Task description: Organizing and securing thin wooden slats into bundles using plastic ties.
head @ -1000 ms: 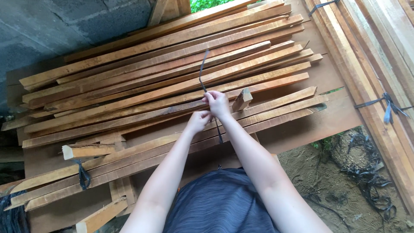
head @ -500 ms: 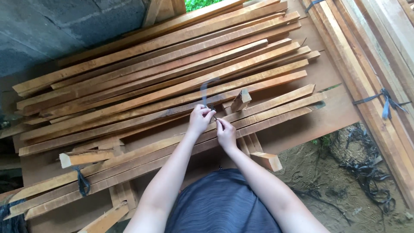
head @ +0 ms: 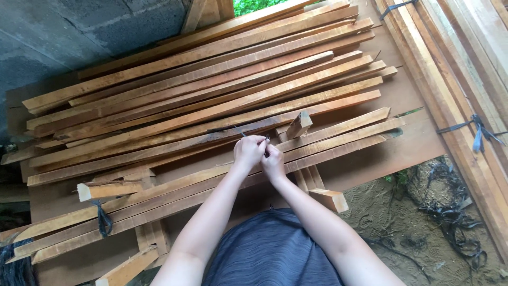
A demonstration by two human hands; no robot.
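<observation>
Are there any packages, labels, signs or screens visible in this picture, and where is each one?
None: no package, label, sign or screen shows.
Only tied bundles come close:
Wooden slats: long orange-brown stack across the middle.
Dark strap: knotted round a slat bundle, lower left.
Blue-grey strap: knotted round planks at the right edge.
Left hand and right hand: together above the slats, fingers pinching a thin dark strap.

No pkgs, labels, signs or screens in view, just bare timber w/ no markings
</observation>
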